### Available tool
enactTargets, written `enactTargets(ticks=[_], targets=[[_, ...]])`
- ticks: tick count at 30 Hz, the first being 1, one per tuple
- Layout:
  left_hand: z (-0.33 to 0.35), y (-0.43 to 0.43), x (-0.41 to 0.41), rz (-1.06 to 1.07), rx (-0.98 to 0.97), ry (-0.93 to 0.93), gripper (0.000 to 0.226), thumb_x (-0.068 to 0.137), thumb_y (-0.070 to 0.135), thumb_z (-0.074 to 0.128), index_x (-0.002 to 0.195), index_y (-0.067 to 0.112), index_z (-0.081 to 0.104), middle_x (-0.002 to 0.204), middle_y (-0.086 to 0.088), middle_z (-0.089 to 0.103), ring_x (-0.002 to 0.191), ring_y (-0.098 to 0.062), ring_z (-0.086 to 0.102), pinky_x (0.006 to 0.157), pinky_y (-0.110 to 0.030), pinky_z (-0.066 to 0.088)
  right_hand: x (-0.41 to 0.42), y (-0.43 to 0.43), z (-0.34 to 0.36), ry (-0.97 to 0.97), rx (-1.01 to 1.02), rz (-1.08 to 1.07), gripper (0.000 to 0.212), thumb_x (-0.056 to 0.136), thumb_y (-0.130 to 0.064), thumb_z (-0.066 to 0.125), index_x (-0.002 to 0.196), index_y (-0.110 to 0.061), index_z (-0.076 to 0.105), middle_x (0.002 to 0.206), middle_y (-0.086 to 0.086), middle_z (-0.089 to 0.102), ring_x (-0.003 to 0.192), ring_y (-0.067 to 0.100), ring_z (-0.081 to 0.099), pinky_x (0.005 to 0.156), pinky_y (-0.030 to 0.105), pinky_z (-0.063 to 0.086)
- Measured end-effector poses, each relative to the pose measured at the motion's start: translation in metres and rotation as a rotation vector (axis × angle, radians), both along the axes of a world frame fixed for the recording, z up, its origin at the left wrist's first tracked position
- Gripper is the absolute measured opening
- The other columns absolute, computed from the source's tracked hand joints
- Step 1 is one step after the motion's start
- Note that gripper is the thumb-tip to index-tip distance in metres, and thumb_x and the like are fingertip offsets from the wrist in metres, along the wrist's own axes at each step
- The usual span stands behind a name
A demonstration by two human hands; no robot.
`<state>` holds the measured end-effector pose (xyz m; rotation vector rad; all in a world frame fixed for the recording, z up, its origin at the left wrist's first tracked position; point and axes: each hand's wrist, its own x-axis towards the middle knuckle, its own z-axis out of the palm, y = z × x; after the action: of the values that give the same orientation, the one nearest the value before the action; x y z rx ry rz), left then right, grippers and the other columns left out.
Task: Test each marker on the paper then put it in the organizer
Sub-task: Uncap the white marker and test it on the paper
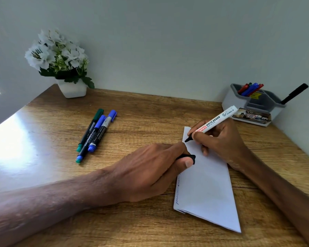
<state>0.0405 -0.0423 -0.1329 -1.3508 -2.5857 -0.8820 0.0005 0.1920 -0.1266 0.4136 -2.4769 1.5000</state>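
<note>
R hand: the right hand (219, 139) gripped the whiteboard marker (214, 122) like a pen, fingers curled round the lower barrel nr the nib.
Marker: white barrel w/ black print, uncapped and tilted. Its back end pointed toward the far right corner of the desk (150, 113). The black nib was down at the far left corner of the paper, just beside the left index finger. Couldn't tell if the nib actually touched the sheet.
L hand: the left hand (150, 168) lay knuckles-up at the paper's left edge, thumb & index finger pinching a black cap (190, 157) over the sheet.
Paper: folded white paper (206, 184), flat on the desk's right half toward the front edge, between the 2 hands. A thin wavy ink line (177, 193) ran along its left edge, partly hidden by the left hand.
Loose markers: 3 capped markers (95, 134) lay side by side, touching, left of desk centre. 1 was green, 2 blue.
Organizer: the grey & white organizer (232, 102) stood in the far right corner against the wall. Its back-left compartment held red, green & blue markers (251, 89). A black marker (294, 96) leaned out of the right-hand compartment.
Other: white flowers in a white pot (72, 90) stood at the far left corner.
</note>
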Motion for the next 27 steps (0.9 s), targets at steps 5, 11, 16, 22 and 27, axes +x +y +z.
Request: enactTargets(ticks=[5, 11, 16, 22, 27], targets=[[0.0014, -0.0001, 0.0009, 0.004, 0.004, -0.008, 0.042, 0.110, 0.042, 0.027, 0.113, 0.013, 0.057, 0.082, 0.003, 0.058, 0.065, -0.014, 0.052, 0.059, -0.034, 0.042, 0.0007, -0.0001, 0.0002, 0.033, 0.042, -0.001, 0.010, 0.086, 0.001, 0.074, 0.084, -0.007, 0.079, 0.079, 0.000, 0.078, 0.040, 0.017, 0.059, 0.045, 0.019, 0.049], [0.0013, -0.0004, 0.0014, 0.010, 0.008, 0.002, 0.040, 0.110, 0.042, 0.028, 0.111, 0.014, 0.057, 0.082, 0.004, 0.056, 0.067, -0.012, 0.052, 0.061, -0.033, 0.042, 0.0027, -0.0030, 0.0011, 0.027, 0.113, -0.031, 0.011, 0.086, -0.004, 0.076, 0.085, -0.014, 0.079, 0.075, -0.015, 0.076, 0.039, 0.010, 0.058, 0.045, 0.024, 0.054], [0.0006, -0.0003, 0.0012, 0.007, 0.024, 0.001, 0.042, 0.110, 0.041, 0.028, 0.111, 0.012, 0.058, 0.081, 0.003, 0.056, 0.065, -0.013, 0.051, 0.060, -0.034, 0.042, 0.0018, -0.0017, 0.0009, 0.001, 0.118, -0.044, 0.006, 0.085, -0.006, 0.076, 0.087, -0.012, 0.079, 0.074, -0.009, 0.076, 0.040, 0.013, 0.058, 0.047, 0.026, 0.054], [-0.0012, -0.0003, 0.0003, 0.002, 0.029, 0.007, 0.042, 0.111, 0.041, 0.028, 0.112, 0.010, 0.058, 0.080, 0.003, 0.056, 0.064, -0.013, 0.051, 0.060, -0.035, 0.042, 0.0030, -0.0033, 0.0007, 0.014, 0.115, -0.054, 0.006, 0.085, -0.008, 0.077, 0.088, -0.012, 0.079, 0.074, -0.012, 0.077, 0.039, 0.013, 0.057, 0.046, 0.027, 0.055], [-0.0018, -0.0010, -0.0004, 0.009, 0.013, 0.013, 0.045, 0.110, 0.044, 0.026, 0.114, 0.012, 0.057, 0.084, 0.003, 0.059, 0.069, -0.015, 0.055, 0.062, -0.038, 0.045, 0.0025, -0.0028, -0.0001, 0.007, 0.118, -0.082, 0.005, 0.086, -0.010, 0.077, 0.088, -0.014, 0.079, 0.073, -0.007, 0.077, 0.039, 0.011, 0.058, 0.047, 0.026, 0.055]])
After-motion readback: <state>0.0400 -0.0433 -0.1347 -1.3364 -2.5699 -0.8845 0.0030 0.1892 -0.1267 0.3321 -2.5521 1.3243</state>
